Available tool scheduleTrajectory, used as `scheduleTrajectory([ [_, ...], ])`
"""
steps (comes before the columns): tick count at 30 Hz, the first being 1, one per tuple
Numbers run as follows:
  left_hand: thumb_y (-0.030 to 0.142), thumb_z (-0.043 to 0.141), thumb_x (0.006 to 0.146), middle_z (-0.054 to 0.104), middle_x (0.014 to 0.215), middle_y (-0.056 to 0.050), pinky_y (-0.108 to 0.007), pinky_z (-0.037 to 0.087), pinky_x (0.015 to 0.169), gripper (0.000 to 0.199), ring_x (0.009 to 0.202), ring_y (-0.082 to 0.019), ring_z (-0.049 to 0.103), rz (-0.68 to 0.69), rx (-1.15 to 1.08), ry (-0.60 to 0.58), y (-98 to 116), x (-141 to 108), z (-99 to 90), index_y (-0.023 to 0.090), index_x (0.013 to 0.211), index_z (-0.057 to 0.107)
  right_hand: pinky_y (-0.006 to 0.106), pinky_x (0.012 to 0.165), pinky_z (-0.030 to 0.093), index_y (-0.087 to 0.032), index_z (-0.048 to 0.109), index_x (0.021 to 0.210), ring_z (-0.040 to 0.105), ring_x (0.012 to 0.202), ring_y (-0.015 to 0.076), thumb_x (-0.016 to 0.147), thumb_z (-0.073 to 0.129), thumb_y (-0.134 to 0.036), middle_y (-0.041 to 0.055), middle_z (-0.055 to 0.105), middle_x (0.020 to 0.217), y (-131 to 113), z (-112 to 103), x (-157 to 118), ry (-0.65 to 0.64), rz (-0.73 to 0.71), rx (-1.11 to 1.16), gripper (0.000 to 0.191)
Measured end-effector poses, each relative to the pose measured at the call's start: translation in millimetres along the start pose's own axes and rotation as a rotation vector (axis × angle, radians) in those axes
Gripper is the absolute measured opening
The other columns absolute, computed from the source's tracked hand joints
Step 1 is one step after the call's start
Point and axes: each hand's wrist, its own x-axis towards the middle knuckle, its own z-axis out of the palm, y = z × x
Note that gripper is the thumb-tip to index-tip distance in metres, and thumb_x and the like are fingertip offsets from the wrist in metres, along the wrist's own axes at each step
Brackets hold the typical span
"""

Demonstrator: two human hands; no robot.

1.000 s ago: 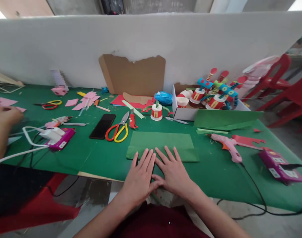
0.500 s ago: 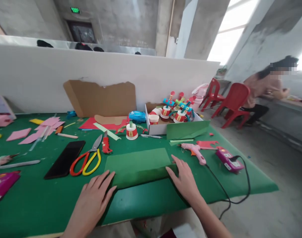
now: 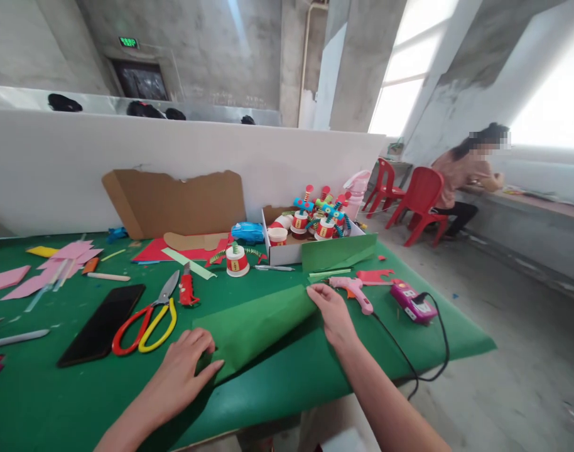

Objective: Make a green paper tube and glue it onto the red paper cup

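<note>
A sheet of green paper (image 3: 256, 326) spans the space between my hands, its right end lifted off the table. My right hand (image 3: 331, 311) pinches the upper right corner between thumb and fingers. At the other end, my left hand (image 3: 188, 361) is closed on the lower left edge, fingers curled and thumb on the near side. Left of the paper lie scissors (image 3: 148, 323) with red and yellow handles and a red utility knife (image 3: 187, 289). Beyond it stands a red and white paper cup (image 3: 237, 260) with folded green paper arms.
A pink glue gun (image 3: 355, 289) and its purple power box (image 3: 412, 302) lie to the right, with a black cord. Behind are a white box (image 3: 287, 253) of cup figures and a cardboard piece (image 3: 178, 204). A black phone (image 3: 101, 323) lies left. A person (image 3: 466, 169) sits far right.
My right hand has gone from resting by the paper's fold to pinching and raising its right corner. The left fingers have curled in. The view has shifted right.
</note>
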Motion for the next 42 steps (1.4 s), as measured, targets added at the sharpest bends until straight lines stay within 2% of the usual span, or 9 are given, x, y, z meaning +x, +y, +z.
scheduleTrajectory([
  [7,0.043,0.045,0.086,0.059,0.078,-0.005,-0.036,0.046,0.071,0.027,0.075,-0.022,0.054,-0.097,-0.066,0.099,13.3,-7.1,13.5,0.021,0.072,0.054,0.034,0.093,0.050,-0.025,0.061,0.110,0.059,0.114,0.0227,0.058,0.079,-0.042,0.0064,0.063,0.122,25.8,12.3,-2.4,0.221,0.046,0.263,0.058],
  [12,0.043,0.045,0.087,0.062,0.080,-0.005,-0.037,0.047,0.074,0.027,0.077,-0.022,0.056,-0.110,-0.074,0.165,13.7,-12.4,23.1,0.022,0.072,0.055,0.037,0.085,0.056,-0.024,0.062,0.106,0.061,0.111,0.0255,0.072,0.067,-0.055,0.0082,0.067,0.117,39.2,30.9,-44.0,-0.046,0.092,0.273,0.046],
  [21,0.052,0.039,0.091,0.069,0.086,-0.003,-0.028,0.051,0.076,0.038,0.080,-0.019,0.062,0.081,-0.436,-0.128,38.7,-18.6,-3.2,0.025,0.085,0.066,0.041,0.088,0.054,-0.022,0.062,0.109,0.063,0.107,0.0260,0.065,0.076,-0.049,0.0078,0.068,0.117,28.2,49.1,-48.7,-0.057,0.074,0.290,0.053],
  [25,0.055,0.045,0.088,0.065,0.115,-0.006,-0.034,0.049,0.089,0.039,0.105,-0.023,0.059,-0.147,-0.458,0.245,15.9,-10.1,-27.2,0.027,0.105,0.066,0.042,0.085,0.055,-0.022,0.064,0.104,0.065,0.104,0.0269,0.066,0.076,-0.048,0.0072,0.071,0.111,15.2,35.6,-47.6,-0.117,0.065,0.279,0.048],
  [27,0.058,0.051,0.083,0.063,0.122,-0.008,-0.036,0.051,0.086,0.048,0.109,-0.026,0.059,-0.300,-0.493,0.318,5.1,0.5,-33.8,0.026,0.117,0.061,0.040,0.083,0.056,-0.022,0.064,0.102,0.066,0.100,0.0265,0.065,0.077,-0.046,0.0066,0.072,0.107,8.0,32.8,-45.7,-0.152,0.073,0.271,0.046],
  [33,0.059,0.060,0.075,0.070,0.105,-0.010,-0.038,0.053,0.084,0.061,0.101,-0.025,0.064,-0.432,-0.826,-0.015,25.8,43.2,-26.3,0.019,0.121,0.057,0.037,0.075,0.057,-0.021,0.063,0.098,0.069,0.086,0.0229,0.061,0.079,-0.039,0.0030,0.075,0.093,-6.9,51.0,4.7,-0.179,-0.001,0.287,0.044],
  [36,0.049,0.074,0.066,0.068,0.110,-0.011,-0.030,0.055,0.072,0.063,0.100,-0.024,0.064,-0.458,-0.987,-0.052,49.0,67.5,-15.3,0.018,0.119,0.056,0.034,0.072,0.057,-0.020,0.063,0.089,0.069,0.079,0.0205,0.053,0.081,-0.033,0.0006,0.074,0.084,-15.8,59.1,51.4,-0.077,-0.057,0.261,0.042],
  [39,0.044,0.075,0.066,0.069,0.106,-0.009,-0.023,0.047,0.045,0.063,0.076,-0.019,0.066,-0.436,-1.128,-0.134,68.6,90.8,-6.8,0.019,0.119,0.053,0.032,0.070,0.057,-0.020,0.062,0.084,0.069,0.075,0.0191,0.048,0.081,-0.028,-0.0010,0.074,0.079,-28.1,57.5,90.8,0.011,-0.093,0.248,0.041],
  [42,0.041,0.078,0.063,0.069,0.102,-0.007,-0.022,0.044,0.042,0.065,0.065,-0.015,0.063,-0.420,-1.313,-0.098,83.5,107.4,1.1,0.018,0.118,0.052,0.031,0.065,0.057,-0.020,0.061,0.081,0.068,0.068,0.0186,0.047,0.081,-0.026,-0.0023,0.073,0.071,-39.0,50.0,114.0,0.022,-0.091,0.248,0.040],
])
